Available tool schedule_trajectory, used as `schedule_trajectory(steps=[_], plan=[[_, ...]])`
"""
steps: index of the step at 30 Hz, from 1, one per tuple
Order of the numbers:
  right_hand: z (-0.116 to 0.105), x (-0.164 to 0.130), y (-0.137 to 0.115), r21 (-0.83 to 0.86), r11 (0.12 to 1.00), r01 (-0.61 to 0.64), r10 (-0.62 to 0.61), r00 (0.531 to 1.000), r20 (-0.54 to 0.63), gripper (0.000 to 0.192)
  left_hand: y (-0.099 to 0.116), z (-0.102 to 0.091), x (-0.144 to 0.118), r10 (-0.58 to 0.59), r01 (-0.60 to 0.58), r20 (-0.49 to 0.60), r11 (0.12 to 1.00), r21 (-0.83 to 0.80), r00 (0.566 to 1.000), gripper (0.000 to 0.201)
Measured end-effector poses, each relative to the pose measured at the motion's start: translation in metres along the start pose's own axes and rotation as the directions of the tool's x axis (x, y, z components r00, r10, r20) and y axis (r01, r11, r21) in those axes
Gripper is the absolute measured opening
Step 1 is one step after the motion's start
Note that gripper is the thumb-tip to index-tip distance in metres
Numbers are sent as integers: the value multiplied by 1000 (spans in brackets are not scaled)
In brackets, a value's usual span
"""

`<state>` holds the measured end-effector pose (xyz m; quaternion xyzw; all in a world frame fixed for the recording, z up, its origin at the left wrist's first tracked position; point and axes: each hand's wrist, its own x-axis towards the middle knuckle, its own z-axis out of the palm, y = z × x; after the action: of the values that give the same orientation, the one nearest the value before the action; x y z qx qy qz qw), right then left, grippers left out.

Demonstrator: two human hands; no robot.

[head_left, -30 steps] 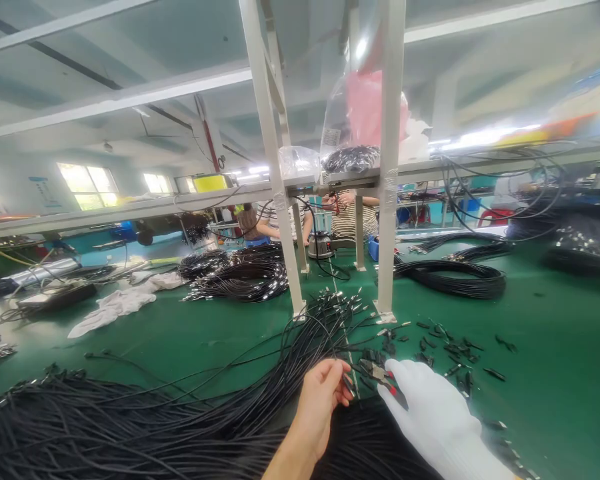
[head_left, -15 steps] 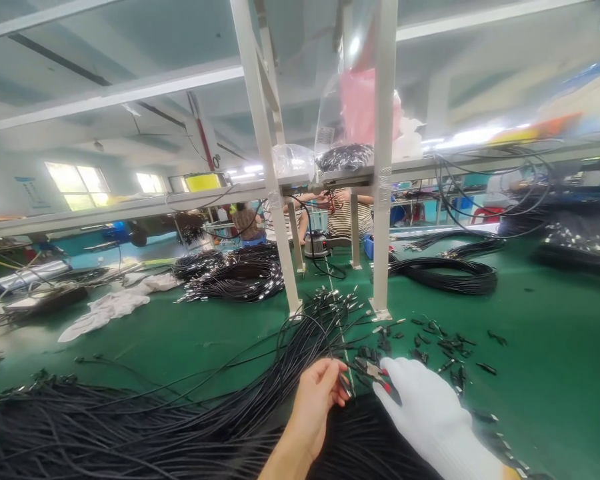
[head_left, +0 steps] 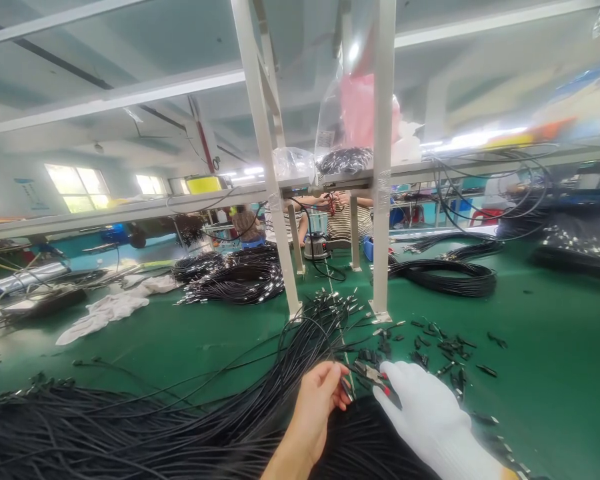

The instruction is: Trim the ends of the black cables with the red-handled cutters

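Bare fingers of my left hand point(head_left: 323, 393) pinch the end of a black cable point(head_left: 347, 384), its plug pointing down toward the right. In a white glove, my right hand point(head_left: 423, 403) is closed around the red handles of a pair of pliers point(head_left: 370, 373). The metal jaws point left, a short way from the cable end, apart from it. Beneath both hands lies a thick bundle of black cables point(head_left: 275, 383), with metal-tipped ends gathered near the shelf post. Small black cut-off pieces point(head_left: 453, 347) are scattered right of the pliers.
Coiled black cables point(head_left: 240, 277) lie at the back left, and another coil point(head_left: 445, 275) at the back right. Two white shelf posts point(head_left: 383, 200) rise from the green table point(head_left: 540, 347). A white cloth point(head_left: 105, 313) lies left. Other people sit behind the shelf.
Both hands stay almost in place, with the cable end and pliers still held. The pliers have turned slightly, and the view has shifted a little.
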<state>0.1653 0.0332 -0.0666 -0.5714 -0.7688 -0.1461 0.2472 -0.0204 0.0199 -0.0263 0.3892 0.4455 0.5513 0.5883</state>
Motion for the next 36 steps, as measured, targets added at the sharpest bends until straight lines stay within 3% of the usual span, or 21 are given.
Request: schedule_trajectory(steps=[11, 36], plan=[[-8, 2, -1, 12, 999, -33, 32, 995, 92, 27, 2, 0, 0, -4, 4, 0, 1000, 8, 1000, 64], [-12, 3, -3, 6, 999, -34, 33, 990, 135, 23, -2, 0, 1, 1, -1, -7, 1000, 13, 1000, 66]])
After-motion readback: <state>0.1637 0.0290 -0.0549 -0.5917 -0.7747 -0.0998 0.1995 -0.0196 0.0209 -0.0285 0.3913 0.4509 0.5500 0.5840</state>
